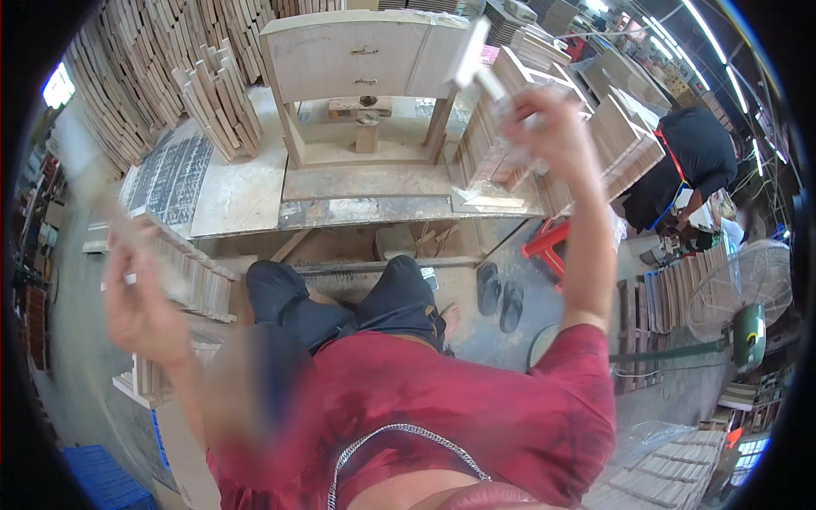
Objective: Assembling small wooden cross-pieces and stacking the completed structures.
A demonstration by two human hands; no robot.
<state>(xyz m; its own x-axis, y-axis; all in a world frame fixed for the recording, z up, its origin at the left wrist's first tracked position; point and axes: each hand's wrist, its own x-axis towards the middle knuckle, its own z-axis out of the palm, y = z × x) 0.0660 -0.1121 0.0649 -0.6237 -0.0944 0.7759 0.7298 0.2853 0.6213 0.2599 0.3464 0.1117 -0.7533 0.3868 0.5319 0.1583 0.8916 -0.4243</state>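
A pale, flat wooden slat (pixel 472 59) with squared edges is held aloft by the right hand (pixel 544 127), whose fingers are closed round its lower end; the piece is blurred, so its grain cannot be made out. A second light wooden strip (pixel 110 217), long and thin, is gripped by the left hand (pixel 140 310), raised at the left and also smeared by motion. The two hands are kept well apart. Between them, on a dusty, worn workbench (pixel 246 191), an unfinished pale wooden cabinet frame (pixel 361 59) with two small metal handles is seen. Stacks of similar rough-sawn slats (pixel 212 98) are piled around, and a pair of dark sandals (pixel 500 293) lies on the concrete floor.
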